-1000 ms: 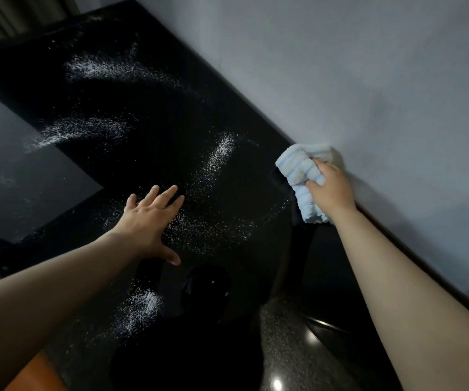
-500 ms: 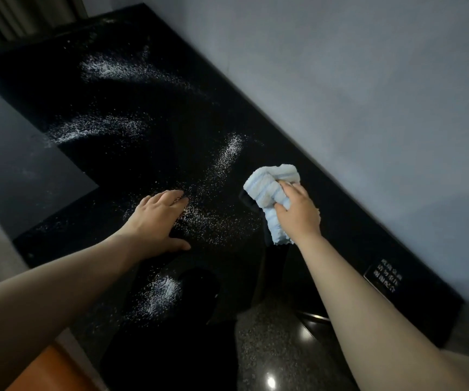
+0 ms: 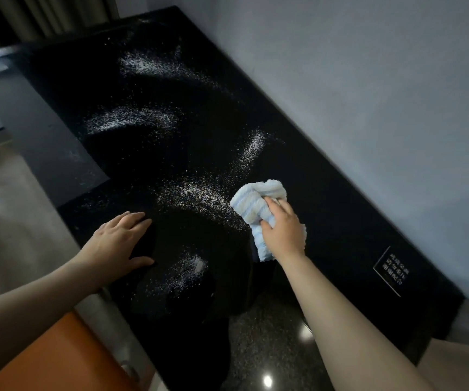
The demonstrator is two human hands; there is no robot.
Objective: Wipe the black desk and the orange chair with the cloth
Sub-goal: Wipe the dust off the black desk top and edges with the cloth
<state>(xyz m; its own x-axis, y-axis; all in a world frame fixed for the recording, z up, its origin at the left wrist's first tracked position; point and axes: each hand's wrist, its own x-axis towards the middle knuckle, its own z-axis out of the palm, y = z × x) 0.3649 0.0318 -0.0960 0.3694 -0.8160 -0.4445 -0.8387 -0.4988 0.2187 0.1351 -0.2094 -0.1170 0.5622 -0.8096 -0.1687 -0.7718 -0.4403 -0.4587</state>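
Right hand: the right hand (image 3: 282, 231) is gripping a bunched cloth (image 3: 257, 203), fingers curling round its upper folds; the hand is pressing the cloth down on the desk, well in from the wall; the forearm is reaching in from the lower right corner of the view.
Cloth: pale blue and white, ribbed and crumpled; one end is sticking out above the knuckles, the other is trailing below the wrist; it is lying on the desk just to the right of a band of white grains.
Left hand: the left hand (image 3: 120, 242) is resting palm down on the desk near its front edge, fingers straight and close together, thumb spreading out to the right; it is holding nothing.
Desk: the black desk (image 3: 340, 198) is running along the wall, glossy and reflecting light; its front edge is cutting diagonally across the view.
Powder: white powder (image 3: 196, 193) is lying scattered in several streaks; one band is sitting between the two hands, another smaller patch is showing below the left thumb, and further streaks are lying toward the far end of the desk.
Chair: an orange chair (image 3: 58, 354) is showing in the lower left corner, just beside the front edge of the desk and under the left forearm; only part of it is in view.
Label: a small sign with white characters (image 3: 391, 270) is lying on the desk to the right of the right arm; the characters are too small to read.
Wall: a grey wall (image 3: 368, 80) is standing behind the desk.
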